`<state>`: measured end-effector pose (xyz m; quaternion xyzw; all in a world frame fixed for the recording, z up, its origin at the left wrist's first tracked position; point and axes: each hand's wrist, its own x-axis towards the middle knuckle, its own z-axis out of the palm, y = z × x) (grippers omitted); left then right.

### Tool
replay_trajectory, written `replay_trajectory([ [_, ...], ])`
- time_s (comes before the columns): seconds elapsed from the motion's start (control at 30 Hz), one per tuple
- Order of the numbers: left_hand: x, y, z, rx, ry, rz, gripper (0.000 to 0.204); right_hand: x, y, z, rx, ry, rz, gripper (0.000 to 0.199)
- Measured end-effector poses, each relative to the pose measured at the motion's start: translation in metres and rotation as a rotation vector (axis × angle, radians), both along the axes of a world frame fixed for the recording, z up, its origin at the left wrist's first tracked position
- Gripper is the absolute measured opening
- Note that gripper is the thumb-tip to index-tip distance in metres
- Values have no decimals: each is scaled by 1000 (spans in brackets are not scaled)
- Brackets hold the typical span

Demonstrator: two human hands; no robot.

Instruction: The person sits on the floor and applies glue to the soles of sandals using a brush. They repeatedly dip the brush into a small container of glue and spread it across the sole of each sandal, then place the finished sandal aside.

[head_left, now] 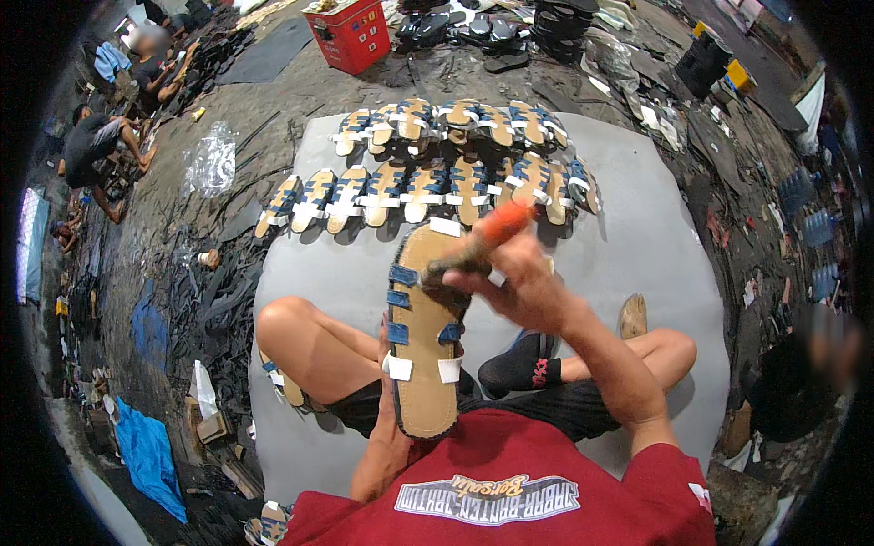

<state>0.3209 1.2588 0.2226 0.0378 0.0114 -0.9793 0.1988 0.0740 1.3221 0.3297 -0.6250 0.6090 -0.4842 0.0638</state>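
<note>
A sandal sole [424, 382] stands up lengthwise over my lap. Its tan face is toward me, and short blue and white strap ends lie folded over its edges. My left hand [387, 405] grips it from behind at the lower left, its fingers mostly hidden. Closed around a short tool with an orange handle [503, 224] and a dark head, my right hand [531, 278] is at the sole's upper right. The tool's head is against or just above the tan face; motion blur hides its exact kind.
Two rows of similar sandals [425, 189] lie ahead on a grey mat [637, 218]. A red bin [351, 38] stands beyond. Dark scraps [205, 300] cover the floor leftward, with a blue sheet [148, 455]. Other people [100, 150] sit at far left; another person [801, 382] is at right.
</note>
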Motion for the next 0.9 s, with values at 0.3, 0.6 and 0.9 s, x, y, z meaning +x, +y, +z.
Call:
replay_trajectory([
  [0.3, 7, 5, 22, -222, -87, 55, 51, -17, -8, 23, -23, -36, 38, 15],
  [0.6, 33, 1, 6, -939, -724, 108, 79, -15, -9, 35, 51, -350, 82, 23],
  [0.9, 22, -19, 17, -346, -476, 120, 78, -23, -10, 25, 146, 20, 111, 22],
])
